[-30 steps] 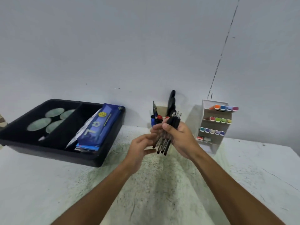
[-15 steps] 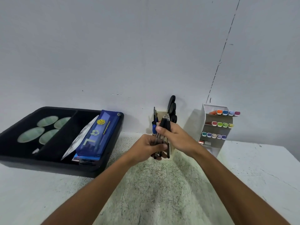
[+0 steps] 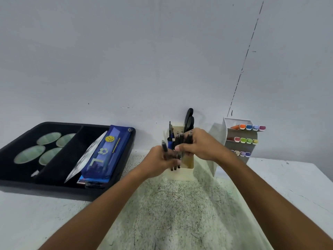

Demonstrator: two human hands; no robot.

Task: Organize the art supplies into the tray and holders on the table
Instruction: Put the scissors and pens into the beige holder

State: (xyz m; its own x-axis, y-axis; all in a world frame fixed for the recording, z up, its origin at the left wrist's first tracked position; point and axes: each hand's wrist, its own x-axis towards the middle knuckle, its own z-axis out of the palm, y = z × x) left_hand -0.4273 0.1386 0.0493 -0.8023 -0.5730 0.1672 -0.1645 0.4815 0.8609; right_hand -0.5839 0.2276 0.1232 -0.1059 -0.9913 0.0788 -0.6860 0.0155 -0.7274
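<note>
A: Gripping what, exactly?
B: The right hand (image 3: 200, 143) clutches a bundle of black pens (image 3: 182, 139) upright; the left hand (image 3: 162, 159) curls round their lower ends, probably to square them for dropping in.
A: Where?
B: Just in front of the cream holder (image 3: 187, 168), far centre. 2 other stores flank it: black tray (image 3: 54, 190) left, marker rack (image 3: 225, 130) right.

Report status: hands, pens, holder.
Both hands, left hand and right hand, grip the black pens, fingers curled round them. Bundle is in front of the cream holder, not yet dropped in. Scissors already in holder; nothing blocking visible.
</note>
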